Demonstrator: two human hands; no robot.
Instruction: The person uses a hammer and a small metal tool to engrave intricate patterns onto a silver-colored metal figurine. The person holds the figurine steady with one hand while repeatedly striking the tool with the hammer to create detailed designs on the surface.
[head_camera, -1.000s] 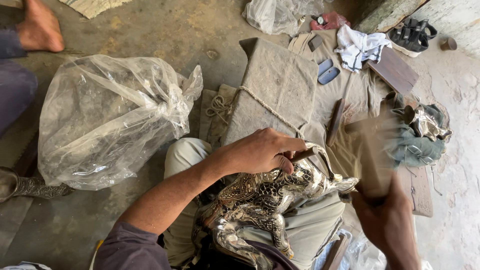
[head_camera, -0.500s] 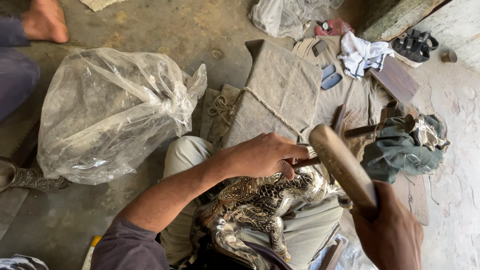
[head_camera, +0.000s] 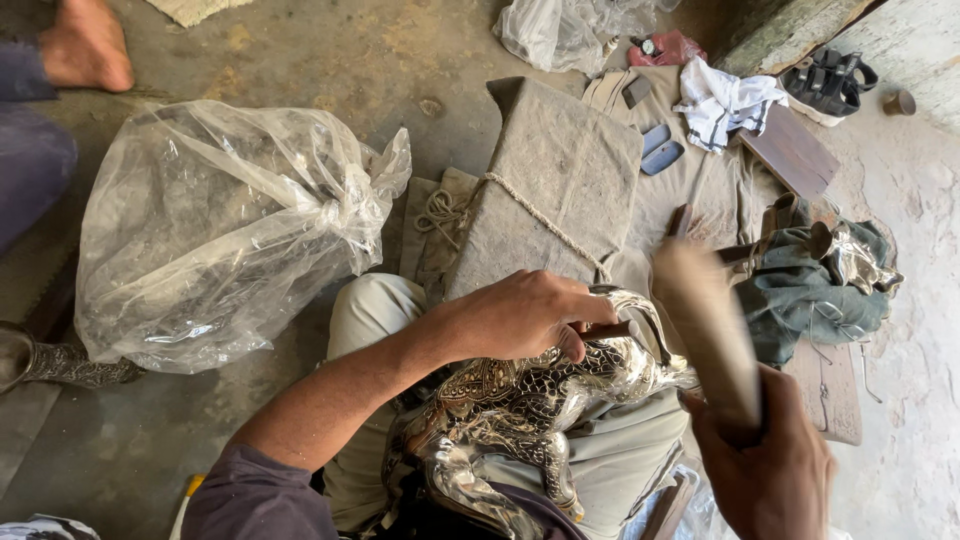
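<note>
1. Head view, the setting: a rough, dusty concrete floor seen from above, with a worn cloth-wrapped block bound by a cord lying in front of the person's knees. To the left lies a big clear plastic bag, crumpled and knotted. Farther off are a white rag, a pair of dark sandals and a grey-green cloth bundle. Another person's bare foot shows at the top left corner.

2. Head view, the work: a silvery metal animal figure, chased all over with fine dark patterns, rests across the person's lap, its curved neck or handle pointing toward the block.

3. Hands: the left hand is closed over the top of the figure, fingers curled around what looks like a thin dark tool pressed against the metal. The right hand is wrapped tight around the handle of a wooden mallet, which is blurred with motion just above the figure.

4. Handling, as a judgement: the figure looks stiff, fairly heavy and slick where polished; thin legs and the curved neck seem easiest to bend or dent. Holding it by the broad body, braced on the thighs, looks steadier than by any limb.
</note>
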